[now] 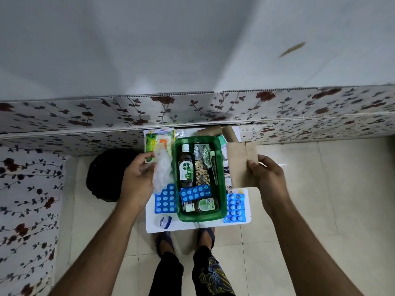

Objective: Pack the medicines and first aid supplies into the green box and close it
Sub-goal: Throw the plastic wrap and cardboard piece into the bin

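The green box point(223, 201) stands open on a small white table point(245, 221). Inside lie a brown Dettol bottle point(186, 167), a blue blister strip point(195, 192), a small green bottle point(205, 205), a tube point(213, 167) and foil strips. My left hand point(136, 180), left of the box, holds a clear plastic packet point(162, 169). My right hand point(267, 178), right of the box, holds a brown paper envelope point(241, 165). More blue blister strips lie on the table at the left point(165, 199) and at the right point(235, 208).
A green-and-white packet point(156, 142) and brown rolls point(222, 130) lie behind the box. A small blue-and-white case point(165, 221) sits at the table's front left. A dark round object point(106, 174) stands on the tiled floor to the left. Flowered panels run behind. My feet are under the table's front edge.
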